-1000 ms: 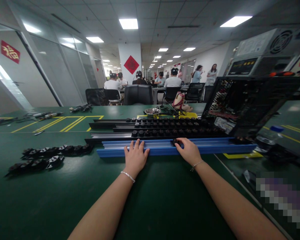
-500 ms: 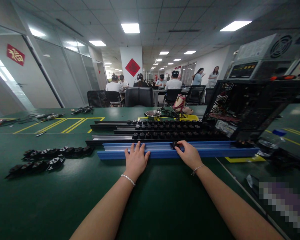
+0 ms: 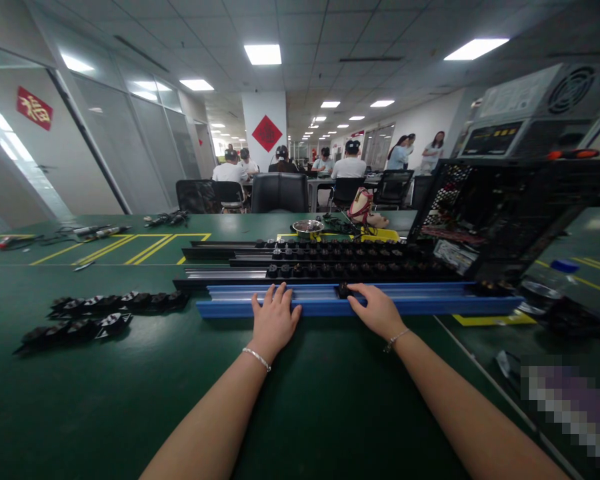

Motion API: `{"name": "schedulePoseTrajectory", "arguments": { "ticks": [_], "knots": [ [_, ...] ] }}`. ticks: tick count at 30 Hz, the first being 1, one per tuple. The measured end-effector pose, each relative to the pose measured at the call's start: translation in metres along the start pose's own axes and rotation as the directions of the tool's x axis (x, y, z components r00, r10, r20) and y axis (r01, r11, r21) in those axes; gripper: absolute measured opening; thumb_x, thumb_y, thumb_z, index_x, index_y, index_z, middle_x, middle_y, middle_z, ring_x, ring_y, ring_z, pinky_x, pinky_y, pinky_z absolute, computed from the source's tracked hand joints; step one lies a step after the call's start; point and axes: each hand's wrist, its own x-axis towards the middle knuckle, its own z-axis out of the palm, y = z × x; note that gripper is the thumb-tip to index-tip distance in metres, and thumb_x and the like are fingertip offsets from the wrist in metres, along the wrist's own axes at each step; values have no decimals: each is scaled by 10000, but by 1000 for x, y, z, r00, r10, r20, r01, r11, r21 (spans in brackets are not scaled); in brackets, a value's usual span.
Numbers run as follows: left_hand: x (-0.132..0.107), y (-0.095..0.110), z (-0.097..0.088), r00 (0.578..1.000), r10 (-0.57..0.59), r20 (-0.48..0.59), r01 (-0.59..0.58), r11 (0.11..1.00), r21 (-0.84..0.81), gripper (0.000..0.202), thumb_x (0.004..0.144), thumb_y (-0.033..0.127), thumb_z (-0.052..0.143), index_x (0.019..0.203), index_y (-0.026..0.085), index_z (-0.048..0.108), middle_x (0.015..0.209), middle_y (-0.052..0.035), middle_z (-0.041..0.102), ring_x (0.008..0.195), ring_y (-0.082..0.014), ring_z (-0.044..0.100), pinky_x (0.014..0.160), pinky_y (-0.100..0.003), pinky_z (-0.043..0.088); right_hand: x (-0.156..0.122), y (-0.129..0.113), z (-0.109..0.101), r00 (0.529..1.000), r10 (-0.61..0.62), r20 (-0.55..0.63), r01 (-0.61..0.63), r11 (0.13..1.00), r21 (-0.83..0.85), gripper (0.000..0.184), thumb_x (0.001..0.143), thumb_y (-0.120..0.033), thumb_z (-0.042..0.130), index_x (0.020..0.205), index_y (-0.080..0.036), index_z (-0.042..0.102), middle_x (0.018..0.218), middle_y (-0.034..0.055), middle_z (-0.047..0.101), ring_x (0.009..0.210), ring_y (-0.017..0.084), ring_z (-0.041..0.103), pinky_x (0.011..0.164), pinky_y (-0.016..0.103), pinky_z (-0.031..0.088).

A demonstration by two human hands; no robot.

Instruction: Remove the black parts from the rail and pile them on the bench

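Note:
A long blue channel rail (image 3: 420,305) lies across the green table in front of me. My left hand (image 3: 273,315) rests palm down on its left part, fingers spread over the near wall. Inside the channel sits a small black socket module (image 3: 343,291). My right hand (image 3: 377,310) is at its right side, with thumb and index finger apart and the fingertips at the module's edge. Whether they touch it I cannot tell. At the rail's right end there are more dark pieces (image 3: 487,289), partly in shadow.
Behind the blue rail lie several black rails (image 3: 220,283) with rows of black modules. Loose black modules (image 3: 120,303) line the table's left side. An open computer case (image 3: 500,220) stands at right, near a clear container with a blue lid (image 3: 565,267). A metal bowl (image 3: 307,228) sits farther back.
The black module has shifted slightly left in the channel. My right hand's fingers have loosened from around it and now lie at its right side. My left hand stays on the rail.

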Motion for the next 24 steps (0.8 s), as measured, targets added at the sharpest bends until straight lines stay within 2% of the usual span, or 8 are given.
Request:
{"name": "schedulePoseTrajectory", "arguments": {
  "ticks": [7,12,16,24],
  "knots": [
    [0,2,-2,1000,15,2,-15,1000,6,449,888,442,309,1234,236,509,1383,-77,442,1298,-271,321,1047,-539,225,1,-5,-4,1000,7,30,-7,1000,17,312,824,-282,443,1047,-193,642,1085,63,658,1030,210,578,944,389,438],
    [-2,6,1,998,66,-6,-66,998,6,418,877,349,360,1258,229,482,1397,-86,422,1322,-248,289,1081,-487,204,2,-9,-5,997,19,77,-20,1000,15,331,811,-253,452,1089,-231,631,1091,33,659,1016,200,589,937,383,448],
    [-4,7,3,995,101,-7,-101,995,8,438,846,318,408,1271,227,458,1404,-92,409,1295,-253,328,1080,-496,201,2,-11,-5,991,-4,134,3,1000,8,359,817,-260,451,1140,-238,605,1108,31,652,1010,200,590,928,381,452],
    [-3,7,1,995,101,9,-101,995,17,425,817,266,414,1230,190,481,1399,-109,409,1228,-254,403,1072,-492,210,2,-19,-1,991,-44,130,41,999,22,389,813,-259,461,1178,-196,582,1170,56,620,1087,200,545,987,378,409]
  ]
}}
